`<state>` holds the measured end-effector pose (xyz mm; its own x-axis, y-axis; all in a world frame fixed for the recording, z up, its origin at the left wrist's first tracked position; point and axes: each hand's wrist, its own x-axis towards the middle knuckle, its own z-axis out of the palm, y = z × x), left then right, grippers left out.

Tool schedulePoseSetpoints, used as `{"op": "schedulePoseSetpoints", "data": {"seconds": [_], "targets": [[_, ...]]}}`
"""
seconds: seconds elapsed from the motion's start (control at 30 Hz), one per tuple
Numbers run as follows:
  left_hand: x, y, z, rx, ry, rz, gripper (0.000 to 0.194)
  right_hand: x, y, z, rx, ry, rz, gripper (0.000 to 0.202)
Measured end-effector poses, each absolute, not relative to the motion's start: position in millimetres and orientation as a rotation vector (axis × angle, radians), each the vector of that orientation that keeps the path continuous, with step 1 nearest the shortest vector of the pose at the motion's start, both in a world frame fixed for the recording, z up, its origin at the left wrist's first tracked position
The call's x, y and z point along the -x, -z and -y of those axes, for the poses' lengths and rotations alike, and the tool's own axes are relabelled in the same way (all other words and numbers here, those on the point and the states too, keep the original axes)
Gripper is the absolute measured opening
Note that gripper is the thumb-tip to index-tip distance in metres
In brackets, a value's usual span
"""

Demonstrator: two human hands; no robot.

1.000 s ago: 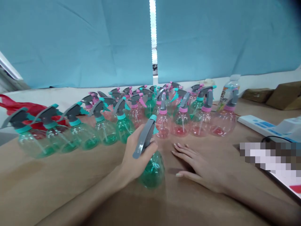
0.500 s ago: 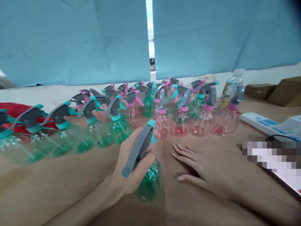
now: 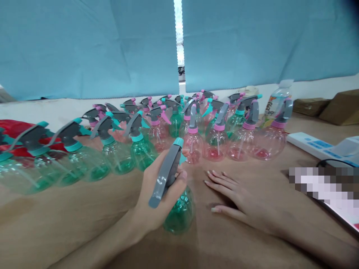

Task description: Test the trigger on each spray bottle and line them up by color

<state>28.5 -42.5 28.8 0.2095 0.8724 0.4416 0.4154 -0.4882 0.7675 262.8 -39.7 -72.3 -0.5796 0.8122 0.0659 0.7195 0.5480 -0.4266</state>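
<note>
My left hand (image 3: 157, 190) is wrapped round the neck of a green spray bottle (image 3: 179, 215), below its grey and turquoise trigger head. My fingers partly hide the neck and trigger. To the right, my right hand (image 3: 235, 194) lies flat on the brown table (image 3: 117, 220), fingers spread, holding nothing. Beyond the left hand, a row of green spray bottles (image 3: 119, 157) with turquoise collars runs to the left. Pink spray bottles (image 3: 214, 144) with pink collars stand in front of my right hand.
More spray bottles in both colours crowd behind the front rows. A labelled clear bottle (image 3: 276, 102), brown boxes (image 3: 342, 108) and a white power strip (image 3: 316, 144) are on the right, near a blurred-out device (image 3: 331, 194). Red fabric (image 3: 14, 130) lies at left; a blue curtain (image 3: 84, 48) hangs behind.
The held spray bottle's head has turned slightly more upright, with its handle end shifted a little right. My right hand stays in place.
</note>
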Motion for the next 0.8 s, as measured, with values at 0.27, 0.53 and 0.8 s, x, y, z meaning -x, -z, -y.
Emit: {"op": "schedulePoseSetpoints", "data": {"seconds": [0.27, 0.53, 0.8], "targets": [[-25.8, -26.0, 42.7, -2.038, -1.243, -1.156, 0.011, -263.8, 73.3, 39.7, 1.265, -0.511, 2.522, 0.066], [-26.8, -27.1, 42.1, -2.027, -1.221, -1.16, 0.011, -261.5, 69.5, 39.8, 1.296, -0.533, 2.544, 0.068], [-26.1, -27.3, 42.8, -2.091, -1.227, -1.189, 0.01, -262.6, 71.5, 39.8, 1.282, -0.501, 2.539, 0.066]]}}
